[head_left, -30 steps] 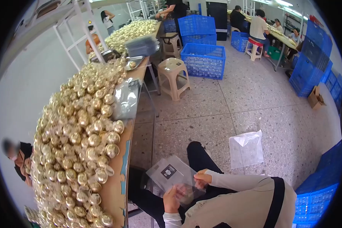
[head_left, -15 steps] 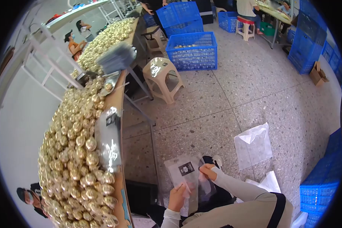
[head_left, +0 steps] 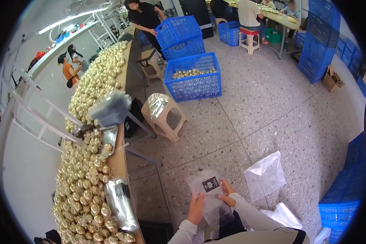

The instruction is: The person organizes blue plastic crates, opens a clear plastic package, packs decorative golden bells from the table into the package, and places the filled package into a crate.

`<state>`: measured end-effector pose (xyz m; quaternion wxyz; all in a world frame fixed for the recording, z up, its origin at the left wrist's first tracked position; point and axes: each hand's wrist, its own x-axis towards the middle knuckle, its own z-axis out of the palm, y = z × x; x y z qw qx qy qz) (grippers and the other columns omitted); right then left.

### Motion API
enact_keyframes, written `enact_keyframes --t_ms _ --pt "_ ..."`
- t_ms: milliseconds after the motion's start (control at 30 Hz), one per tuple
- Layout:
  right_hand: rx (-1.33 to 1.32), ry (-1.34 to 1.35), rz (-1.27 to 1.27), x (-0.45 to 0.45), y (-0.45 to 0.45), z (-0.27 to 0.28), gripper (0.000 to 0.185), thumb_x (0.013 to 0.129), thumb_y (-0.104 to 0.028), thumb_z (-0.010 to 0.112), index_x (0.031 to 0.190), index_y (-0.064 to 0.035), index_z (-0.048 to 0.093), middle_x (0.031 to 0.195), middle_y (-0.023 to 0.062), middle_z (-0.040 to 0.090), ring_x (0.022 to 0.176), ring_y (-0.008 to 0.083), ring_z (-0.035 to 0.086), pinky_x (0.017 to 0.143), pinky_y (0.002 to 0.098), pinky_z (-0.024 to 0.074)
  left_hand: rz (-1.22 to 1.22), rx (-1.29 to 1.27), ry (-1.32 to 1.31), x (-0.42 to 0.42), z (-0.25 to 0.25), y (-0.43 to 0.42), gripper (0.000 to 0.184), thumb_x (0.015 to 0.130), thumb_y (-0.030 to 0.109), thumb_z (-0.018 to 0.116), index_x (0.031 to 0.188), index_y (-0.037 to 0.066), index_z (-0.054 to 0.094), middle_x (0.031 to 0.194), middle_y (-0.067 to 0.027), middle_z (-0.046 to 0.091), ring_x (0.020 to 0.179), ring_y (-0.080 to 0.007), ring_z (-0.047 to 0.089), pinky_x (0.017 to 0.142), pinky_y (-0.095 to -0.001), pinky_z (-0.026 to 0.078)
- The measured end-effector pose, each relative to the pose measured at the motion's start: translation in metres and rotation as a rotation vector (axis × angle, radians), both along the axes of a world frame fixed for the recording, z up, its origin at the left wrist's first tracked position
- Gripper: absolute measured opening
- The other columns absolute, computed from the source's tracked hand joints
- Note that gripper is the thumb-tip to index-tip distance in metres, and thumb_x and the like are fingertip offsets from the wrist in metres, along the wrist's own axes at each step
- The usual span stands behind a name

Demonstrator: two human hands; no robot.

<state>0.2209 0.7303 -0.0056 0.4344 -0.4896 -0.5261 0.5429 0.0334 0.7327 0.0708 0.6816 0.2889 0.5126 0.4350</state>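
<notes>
In front of my lap I hold a clear plastic bag [head_left: 198, 184] with a black printed label [head_left: 210, 184] near its upper part. My left hand [head_left: 196, 209] pinches the bag's lower left side between thumb and fingers. At its right edge, just below the label, my right hand [head_left: 228, 192] grips it with the thumb below and the fingers above. The bag looks flat, and its lower end hangs between my hands over my dark clothing. Whether there is more than one layer of plastic, I cannot tell.
Left, a long table [head_left: 118, 156] bears heaps of gold balls [head_left: 85, 191] and a stack of plastic bags [head_left: 121, 203]. Ahead stand a beige stool [head_left: 166, 116] and a blue crate [head_left: 193, 87]; a person [head_left: 144, 18] handles crates behind. White plastic sheets [head_left: 266, 175] lie on the floor.
The view has tilted upward, showing more of the far room. My right hand has shifted from the bag's upper right corner to its side below the label.
</notes>
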Motion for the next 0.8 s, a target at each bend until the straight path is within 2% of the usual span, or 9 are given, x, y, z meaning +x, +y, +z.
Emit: enact_keyframes --t_ms 100,267,367,400,500,567,700,767,800 --pt "-0.207 0.252 -0.071 0.008 0.020 0.052 0.076 0.081 -0.015 0.063 0.142 -0.0086 0.018 0.119 0.0130 0.050 0.106 0.0201 0.052 0.088 0.0304 0.0416 -0.060 0.038 -0.145 0.013 0.012 0.024 0.053 0.097 0.032 0.040 0.141 0.011 0.021 0.132 -0.0082 0.041 0.117 -0.0210 0.044 0.094 -0.0366 0.040" --pt "-0.373 0.603 -0.031 0.047 0.039 0.090 0.075 0.081 -0.011 0.063 0.142 -0.0080 0.020 0.111 0.0109 0.049 0.092 0.0171 0.054 0.074 0.0286 0.0448 -0.221 0.116 -0.024 0.039 0.087 0.065 0.063 0.095 0.037 0.041 0.145 0.016 0.009 0.138 -0.0103 0.034 0.124 -0.0244 0.037 0.098 -0.0400 0.037" --pt "-0.426 0.722 -0.128 0.073 0.050 0.105 0.074 0.081 -0.010 0.062 0.141 -0.0067 0.020 0.106 0.0095 0.050 0.087 0.0166 0.055 0.069 0.0280 0.0460 -0.201 -0.036 -0.482 0.061 0.116 0.088 0.064 0.095 0.035 0.042 0.145 0.017 0.007 0.135 -0.0104 0.036 0.123 -0.0263 0.039 0.096 -0.0400 0.040" --pt "-0.433 0.757 -0.175 0.081 0.054 0.109 0.073 0.081 -0.010 0.062 0.141 -0.0062 0.020 0.104 0.0093 0.051 0.087 0.0169 0.056 0.069 0.0281 0.0463 -0.244 -0.025 -0.429 0.069 0.120 0.095 0.065 0.095 0.035 0.043 0.145 0.018 0.006 0.136 -0.0113 0.036 0.122 -0.0268 0.040 0.096 -0.0408 0.040" --pt "-0.174 0.542 -0.236 0.100 0.067 0.118 0.070 0.083 -0.012 0.060 0.141 -0.0059 0.021 0.108 0.0101 0.052 0.090 0.0176 0.056 0.072 0.0297 0.0473 -0.381 0.094 -0.200 0.096 0.125 0.121 0.068 0.094 0.033 0.045 0.145 0.019 0.003 0.134 -0.0129 0.037 0.118 -0.0273 0.045 0.094 -0.0420 0.042" --pt "-0.247 0.519 -0.242 0.121 0.073 0.143 0.066 0.083 -0.012 0.059 0.139 -0.0058 0.026 0.114 0.0107 0.050 0.095 0.0181 0.055 0.075 0.0297 0.0469 -0.449 0.289 0.030 0.115 0.127 0.132 0.066 0.094 0.030 0.045 0.145 0.019 0.005 0.127 -0.0124 0.042 0.110 -0.0259 0.049 0.089 -0.0412 0.045" --pt "-0.023 0.168 -0.390 0.142 0.082 0.126 0.051 0.084 -0.013 0.058 0.131 -0.0028 0.040 0.119 0.0104 0.048 0.099 0.0205 0.055 0.079 0.0310 0.0463 -0.229 0.028 -0.090 0.145 0.131 0.145 0.067 0.091 0.023 0.047 0.145 0.019 0.007 0.104 -0.0086 0.051 0.090 -0.0207 0.054 0.078 -0.0365 0.048" --pt "0.077 0.185 -0.665 0.144 0.095 0.153 0.035 0.085 -0.016 0.057 0.117 -0.0025 0.054 0.109 0.0105 0.055 0.095 0.0207 0.056 0.078 0.0311 0.0457 -0.306 -0.014 -0.185 0.151 0.122 0.146 0.067 0.089 0.020 0.048 0.145 0.020 0.011 0.092 -0.0054 0.052 0.082 -0.0178 0.054 0.071 -0.0335 0.048" --pt "0.085 0.015 -0.694 0.146 0.099 0.146 0.030 0.086 -0.018 0.057 0.112 -0.0028 0.057 0.102 0.0106 0.057 0.093 0.0205 0.057 0.078 0.0318 0.0456 -0.289 -0.055 -0.161 0.161 0.127 0.140 0.066 0.088 0.020 0.049 0.144 0.020 0.015 0.089 -0.0042 0.053 0.080 -0.0167 0.054 0.068 -0.0319 0.048"
